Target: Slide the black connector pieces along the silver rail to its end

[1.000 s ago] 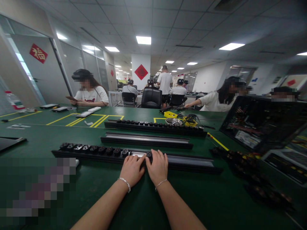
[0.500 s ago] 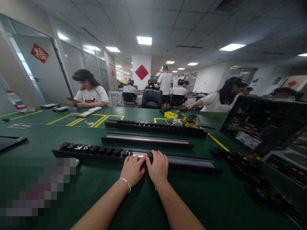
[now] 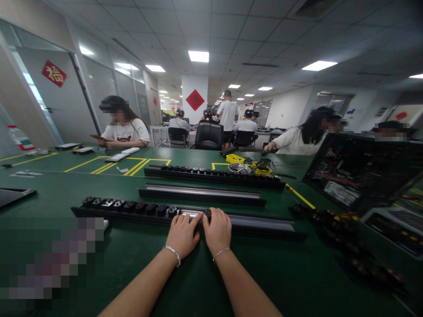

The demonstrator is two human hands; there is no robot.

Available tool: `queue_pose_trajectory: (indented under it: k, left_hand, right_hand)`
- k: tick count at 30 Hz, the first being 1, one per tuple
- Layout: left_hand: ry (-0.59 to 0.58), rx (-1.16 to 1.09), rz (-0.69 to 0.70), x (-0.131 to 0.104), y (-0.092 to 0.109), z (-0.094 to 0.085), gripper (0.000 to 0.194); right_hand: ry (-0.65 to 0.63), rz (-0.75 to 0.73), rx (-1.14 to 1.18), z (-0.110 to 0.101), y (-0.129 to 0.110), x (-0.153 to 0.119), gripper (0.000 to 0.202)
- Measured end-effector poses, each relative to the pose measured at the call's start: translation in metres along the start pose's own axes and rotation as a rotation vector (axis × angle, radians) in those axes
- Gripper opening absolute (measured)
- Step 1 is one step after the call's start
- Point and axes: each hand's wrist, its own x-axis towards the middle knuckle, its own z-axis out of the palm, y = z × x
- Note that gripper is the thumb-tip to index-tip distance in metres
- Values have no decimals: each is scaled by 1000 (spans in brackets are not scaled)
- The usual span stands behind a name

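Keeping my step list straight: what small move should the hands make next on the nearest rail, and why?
Probably slide the lone black module at the right hand left along the nearest rail, easing the left hand aside: the row of modules stops short of it, and bare rail shows between.

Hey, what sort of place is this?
Probably an assembly workshop: a green worktable with yellow lines, a black rail holding small black modules, and what looks like an open computer case.
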Motion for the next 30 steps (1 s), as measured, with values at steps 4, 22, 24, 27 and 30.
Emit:
queue_pose_trajectory:
  k: [4,22,24,27,30]
  left_hand:
    - [2,-8,3,0,0,0,56]
    - [27,-13,35,1,-3,4,38]
    - [24,-18,40,1,-3,4,38]
    - [26,-19,38,1,-2,4,37]
    - [30,-17,38,1,-2,4,33]
  right_hand:
    - [5,-6,-3,-1,2,0,32]
    - [65,40,-38,-1,-1,4,23]
    - [68,45,-37,-1,0,3,22]
    - [60,47,-27,-1,1,3,22]
    - [54,52,-27,-1,1,3,22]
